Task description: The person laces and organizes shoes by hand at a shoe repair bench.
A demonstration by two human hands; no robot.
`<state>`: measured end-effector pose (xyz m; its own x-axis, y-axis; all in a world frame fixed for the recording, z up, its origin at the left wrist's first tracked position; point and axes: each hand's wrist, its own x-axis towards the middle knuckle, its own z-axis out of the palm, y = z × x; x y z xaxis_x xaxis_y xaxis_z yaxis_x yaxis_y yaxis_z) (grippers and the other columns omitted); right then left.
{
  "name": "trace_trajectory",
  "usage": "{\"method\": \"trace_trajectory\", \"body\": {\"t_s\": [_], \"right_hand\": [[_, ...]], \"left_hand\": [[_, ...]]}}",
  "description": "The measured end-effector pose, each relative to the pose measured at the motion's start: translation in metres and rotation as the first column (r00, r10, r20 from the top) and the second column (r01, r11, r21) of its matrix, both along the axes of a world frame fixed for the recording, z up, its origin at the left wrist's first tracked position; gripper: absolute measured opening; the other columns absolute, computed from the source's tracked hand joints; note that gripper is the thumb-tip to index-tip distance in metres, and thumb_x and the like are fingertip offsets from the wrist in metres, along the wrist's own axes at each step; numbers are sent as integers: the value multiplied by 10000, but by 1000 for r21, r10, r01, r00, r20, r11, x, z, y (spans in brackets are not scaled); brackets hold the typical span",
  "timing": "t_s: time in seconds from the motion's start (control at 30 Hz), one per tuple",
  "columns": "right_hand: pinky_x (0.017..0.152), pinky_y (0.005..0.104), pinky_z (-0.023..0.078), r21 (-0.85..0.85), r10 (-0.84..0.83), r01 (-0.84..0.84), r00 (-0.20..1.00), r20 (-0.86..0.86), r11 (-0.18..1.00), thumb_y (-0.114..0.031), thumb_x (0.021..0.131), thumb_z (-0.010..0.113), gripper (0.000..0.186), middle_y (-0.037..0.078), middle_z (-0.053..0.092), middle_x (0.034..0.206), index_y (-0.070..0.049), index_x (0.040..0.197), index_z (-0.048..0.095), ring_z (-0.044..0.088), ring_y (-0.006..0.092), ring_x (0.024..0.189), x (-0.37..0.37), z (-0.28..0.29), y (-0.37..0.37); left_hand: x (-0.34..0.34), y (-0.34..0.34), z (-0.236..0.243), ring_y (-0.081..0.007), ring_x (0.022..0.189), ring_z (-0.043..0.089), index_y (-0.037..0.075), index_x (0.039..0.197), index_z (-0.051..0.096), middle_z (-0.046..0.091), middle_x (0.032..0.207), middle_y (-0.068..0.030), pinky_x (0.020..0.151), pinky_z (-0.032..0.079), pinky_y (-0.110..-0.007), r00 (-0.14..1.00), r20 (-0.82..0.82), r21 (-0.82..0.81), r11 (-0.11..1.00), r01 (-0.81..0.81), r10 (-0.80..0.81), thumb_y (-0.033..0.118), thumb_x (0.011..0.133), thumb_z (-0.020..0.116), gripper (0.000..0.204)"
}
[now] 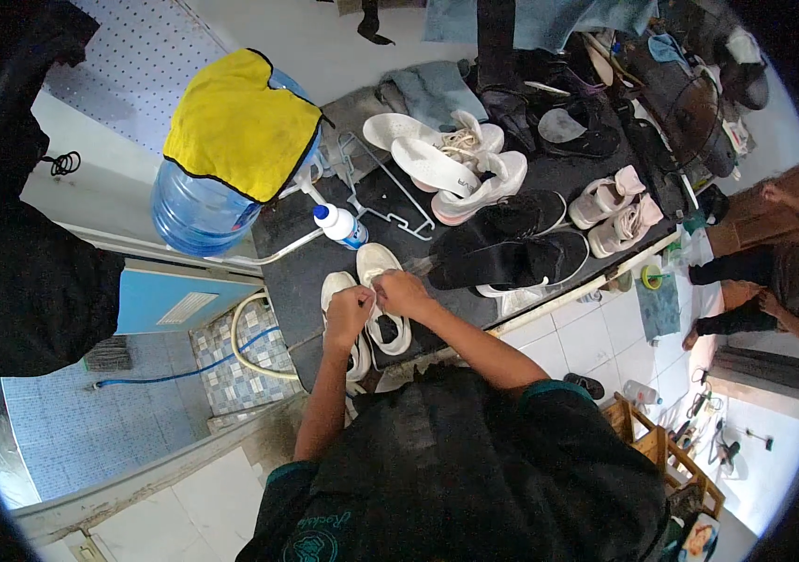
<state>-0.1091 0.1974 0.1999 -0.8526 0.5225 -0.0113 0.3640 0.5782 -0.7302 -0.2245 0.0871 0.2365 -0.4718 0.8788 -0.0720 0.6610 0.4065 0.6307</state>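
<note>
Lacework on a cream shoe [378, 259] appears to be the step in hand, judged from where the fingers are gathered. The shoe is set on a dark tabletop [299, 296] near its front edge, toe pointed away from the body, with its mate [337, 284] placed just beside it on the left. The left hand [348, 317] is held over the 2 shoes, its fingers curled and drawn against the thumb; the right hand [401, 293] is held over the shoe's middle, its fingertips bent in toward the left hand's. Both hands are seen closed in a pinch, but whether a lace is gripped in either cannot be told at this size. For the next move, a firm pinch and an even pull seem called for, with the shoe kept from sliding. Beyond the toes, a white bottle [340, 228] is placed; to the right, black shoes [558, 259] are laid.
</note>
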Motion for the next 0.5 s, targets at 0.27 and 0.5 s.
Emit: {"method": "trace_trajectory", "body": {"t_s": [0.27,0.5], "right_hand": [[712,446,519,-172,-80,84,996,28,981,-117,718,642,129,153,672,802,-65,834,664,655,348,781,-8,-2,11],[678,420,523,-88,-107,100,992,-71,991,-140,733,661,83,146,665,739,-65,768,673,665,316,733,-3,-24,13]], "left_hand": [[-5,9,4,-282,701,678,58,804,703,687,753,-127,635,529,-360,999,-31,0,999,-32,32,162,720,749,141],[1,20,9,-322,719,671,64,752,730,681,743,-145,648,531,-402,979,-194,-190,977,-94,56,240,703,770,187]]}}
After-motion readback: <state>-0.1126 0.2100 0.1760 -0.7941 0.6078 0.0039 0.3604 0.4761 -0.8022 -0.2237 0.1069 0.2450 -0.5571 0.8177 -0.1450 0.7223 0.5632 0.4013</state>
